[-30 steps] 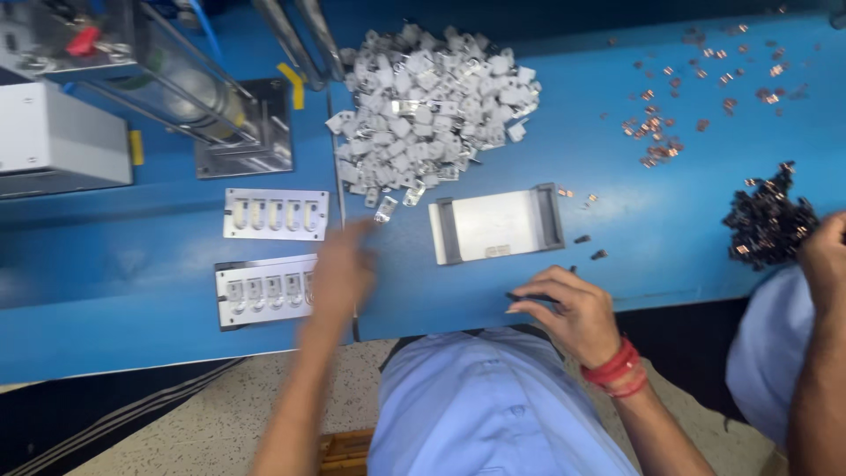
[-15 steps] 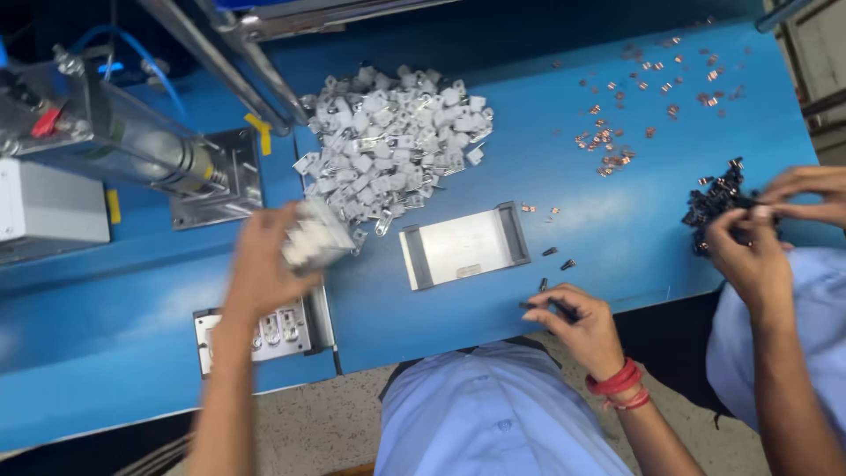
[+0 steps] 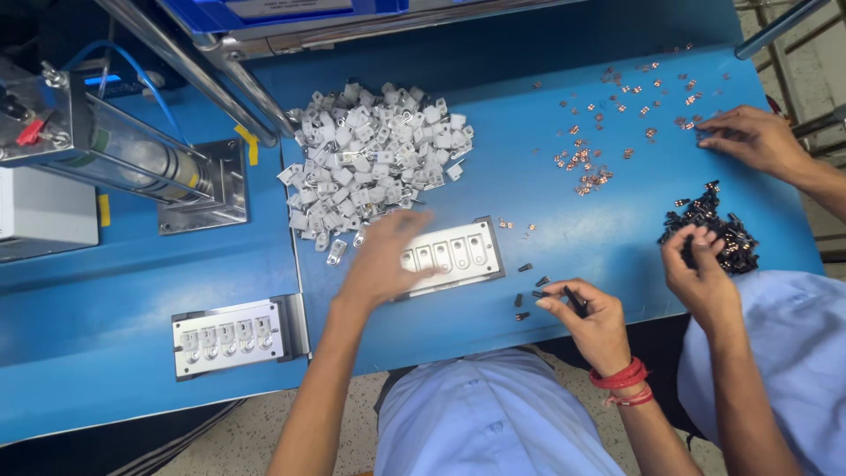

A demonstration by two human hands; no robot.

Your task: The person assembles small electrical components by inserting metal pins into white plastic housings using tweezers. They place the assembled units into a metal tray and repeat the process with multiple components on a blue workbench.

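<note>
The grey metal fixture plate with a row of white sockets (image 3: 451, 256) lies flat on the blue worktable (image 3: 564, 211), near the front edge at centre. The left hand (image 3: 383, 260) rests on the plate's left end, motion-blurred, fingers spread and gripping nothing discernible. The right hand (image 3: 589, 319) sits just right of the plate, fingers pinched on a small dark part (image 3: 575, 300); several loose dark parts (image 3: 526, 295) lie between hand and plate. A heap of white plastic housings (image 3: 370, 159) lies just beyond the plate. A second loaded fixture plate (image 3: 231, 335) lies well to the left. A co-worker's hands (image 3: 705, 273) touch a dark parts pile (image 3: 714, 231) at right.
</note>
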